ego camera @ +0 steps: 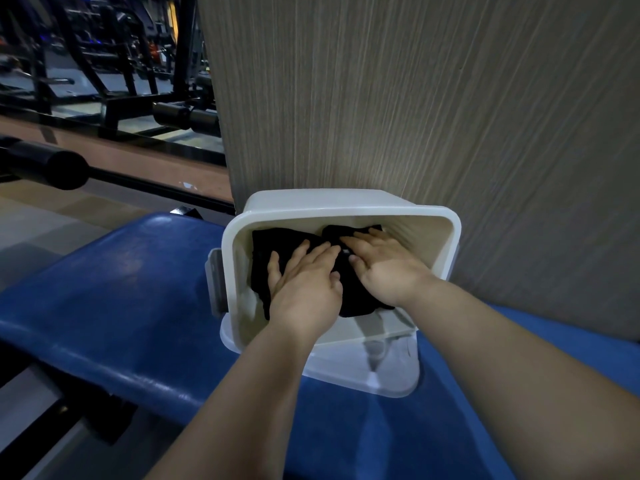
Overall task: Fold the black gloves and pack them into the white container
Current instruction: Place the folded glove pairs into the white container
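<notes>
Since the black gloves (272, 245) were already down inside the white container (346, 202), all I was doing at that point was squashing them flat. My left grip (304, 282) and right grip (384, 268) were both spread open side by side, fingers straight and palms pressing on the fabric, nothing pinched or curled around.

My guess at the why: folded cloth springs back up, so two flat palms would get the bundle low enough for closing the tub.

The container sat on the blue padded counter (121, 289) with its far side right up against the wood-grain wall panel (415, 98), which I reckon stopped it sliding away while I pushed. It looked tipped toward me a bit, resting partly on a clear lid (381, 379) under its near edge.

Counts: one container, one lid, one grey latch (216, 282) showing on the left side, two grips. The gloves read as two black lumps, one left and one further right, but they were so dark I couldn't tell where one ended.
</notes>
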`<action>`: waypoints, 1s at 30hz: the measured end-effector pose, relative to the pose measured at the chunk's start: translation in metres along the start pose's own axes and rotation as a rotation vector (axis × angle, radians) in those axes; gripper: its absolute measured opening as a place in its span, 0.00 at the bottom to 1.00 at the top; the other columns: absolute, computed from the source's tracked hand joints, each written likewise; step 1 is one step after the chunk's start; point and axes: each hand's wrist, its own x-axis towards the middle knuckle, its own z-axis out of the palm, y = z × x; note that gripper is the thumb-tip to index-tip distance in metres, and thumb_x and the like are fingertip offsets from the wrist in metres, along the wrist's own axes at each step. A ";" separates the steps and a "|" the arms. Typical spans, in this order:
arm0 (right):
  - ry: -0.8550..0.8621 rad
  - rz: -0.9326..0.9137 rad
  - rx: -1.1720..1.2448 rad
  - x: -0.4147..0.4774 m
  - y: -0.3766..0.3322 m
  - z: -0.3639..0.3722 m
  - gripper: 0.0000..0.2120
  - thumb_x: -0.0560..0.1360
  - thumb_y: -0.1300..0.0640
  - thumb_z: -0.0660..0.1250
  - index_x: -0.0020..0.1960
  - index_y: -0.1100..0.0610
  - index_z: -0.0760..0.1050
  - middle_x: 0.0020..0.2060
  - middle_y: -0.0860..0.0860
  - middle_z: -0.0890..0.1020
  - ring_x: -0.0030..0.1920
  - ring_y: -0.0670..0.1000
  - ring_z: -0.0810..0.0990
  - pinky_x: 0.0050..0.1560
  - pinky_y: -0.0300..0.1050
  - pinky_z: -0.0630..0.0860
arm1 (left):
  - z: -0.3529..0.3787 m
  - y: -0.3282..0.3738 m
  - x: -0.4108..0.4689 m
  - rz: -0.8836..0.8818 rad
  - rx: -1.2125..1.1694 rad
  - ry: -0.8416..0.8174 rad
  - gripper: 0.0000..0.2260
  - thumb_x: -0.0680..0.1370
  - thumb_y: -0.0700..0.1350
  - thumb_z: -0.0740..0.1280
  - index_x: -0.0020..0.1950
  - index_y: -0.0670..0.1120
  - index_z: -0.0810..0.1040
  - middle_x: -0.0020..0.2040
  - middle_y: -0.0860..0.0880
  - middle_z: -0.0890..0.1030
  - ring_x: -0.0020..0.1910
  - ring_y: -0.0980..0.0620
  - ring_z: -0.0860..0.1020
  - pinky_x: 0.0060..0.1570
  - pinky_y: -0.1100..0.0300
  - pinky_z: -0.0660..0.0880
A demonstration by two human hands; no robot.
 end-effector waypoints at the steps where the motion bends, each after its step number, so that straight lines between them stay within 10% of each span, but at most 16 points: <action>1: 0.002 0.001 0.003 -0.001 0.000 0.002 0.23 0.82 0.49 0.51 0.77 0.47 0.57 0.76 0.49 0.60 0.77 0.53 0.53 0.76 0.47 0.48 | 0.000 0.000 0.000 -0.002 0.001 -0.007 0.21 0.82 0.49 0.54 0.76 0.59 0.59 0.76 0.62 0.59 0.77 0.60 0.48 0.72 0.50 0.33; 30: 0.139 0.052 -0.039 -0.023 -0.012 -0.028 0.24 0.82 0.44 0.50 0.77 0.44 0.55 0.76 0.47 0.59 0.75 0.52 0.56 0.73 0.52 0.56 | -0.015 0.016 -0.004 -0.002 -0.122 0.157 0.20 0.81 0.46 0.57 0.73 0.55 0.66 0.72 0.57 0.69 0.75 0.56 0.56 0.74 0.51 0.37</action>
